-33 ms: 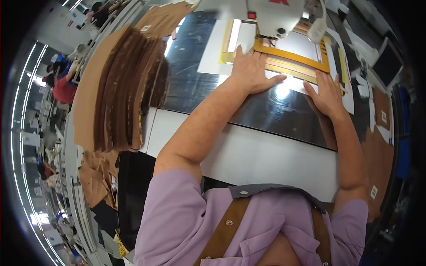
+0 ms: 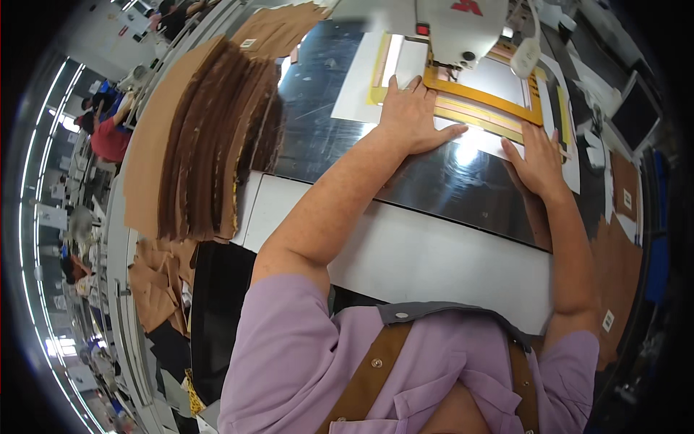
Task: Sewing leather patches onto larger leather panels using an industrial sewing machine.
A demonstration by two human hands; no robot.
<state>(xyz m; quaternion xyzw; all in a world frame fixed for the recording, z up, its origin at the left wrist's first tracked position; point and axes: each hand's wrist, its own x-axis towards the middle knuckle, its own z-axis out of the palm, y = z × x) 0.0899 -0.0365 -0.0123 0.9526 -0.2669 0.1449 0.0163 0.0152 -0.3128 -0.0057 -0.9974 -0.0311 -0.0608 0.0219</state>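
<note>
The left hand [image 2: 408, 119] lies flat with fingers spread, gripping nothing visible, over the near edge of the white sheet [image 2: 353, 98]. The orange frame [image 2: 490, 101] lies on that sheet just beyond both hands, its near bar running left to right. The right hand [image 2: 541, 166], also loosely splayed, reaches the bar's right end, each hand about equally near.

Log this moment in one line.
left hand: open, by yellow frame | right hand: open, by frame's right corner | brown stack: left of both hands
</note>
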